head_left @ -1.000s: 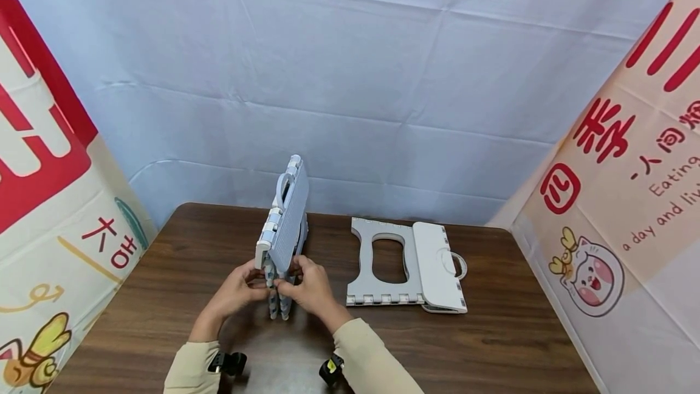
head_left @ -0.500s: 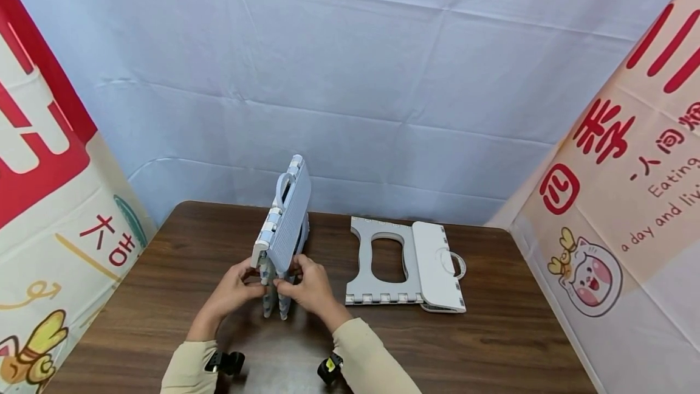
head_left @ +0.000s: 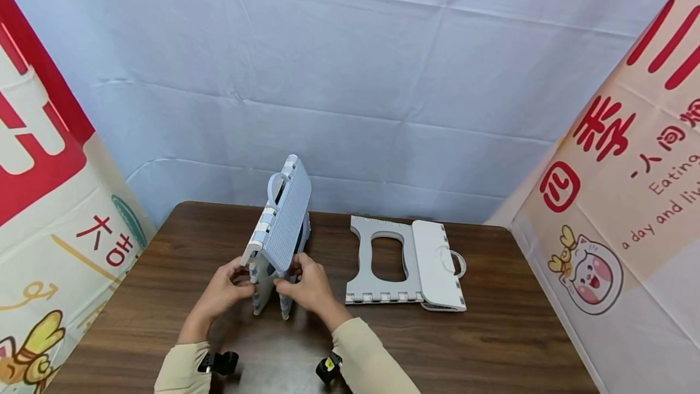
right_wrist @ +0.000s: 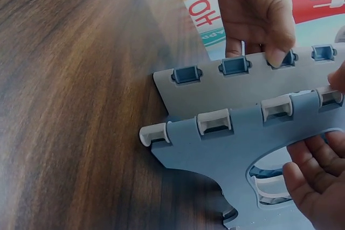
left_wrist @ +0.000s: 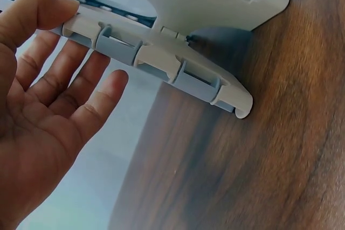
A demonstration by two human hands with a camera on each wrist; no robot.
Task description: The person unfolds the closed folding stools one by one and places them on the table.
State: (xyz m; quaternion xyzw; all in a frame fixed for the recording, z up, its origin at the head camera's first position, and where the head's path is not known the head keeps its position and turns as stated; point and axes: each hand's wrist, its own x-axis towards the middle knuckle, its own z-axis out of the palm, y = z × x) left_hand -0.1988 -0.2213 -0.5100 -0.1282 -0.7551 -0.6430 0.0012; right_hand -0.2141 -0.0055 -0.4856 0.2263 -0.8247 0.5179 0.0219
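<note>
A partly unfolded white and blue-grey folding stool [head_left: 285,217] stands on its legs left of the table's middle. Its two seat halves meet in a peak with a loop handle [head_left: 274,190] on top. My left hand [head_left: 221,292] pinches the front edge of the left leg panel [right_wrist: 215,92], thumb on one side and fingers on the other. On the right leg panel [right_wrist: 199,149], my right hand [head_left: 310,286] grips the edge. In the right wrist view its fingers [right_wrist: 312,165] show at the panel's cutout. A gap separates the two panels.
Another white folding stool [head_left: 437,266] lies on the brown wooden table [head_left: 503,297] at the right, its oval leg opening facing up. A pale cloth [head_left: 350,78] hangs behind the table. Printed banners [head_left: 596,242] stand at both sides.
My left hand has moved left, drawing the left leg panel away from the right one. The gap between the panels has widened and the seat peak has spread. My right hand stays nearly still.
</note>
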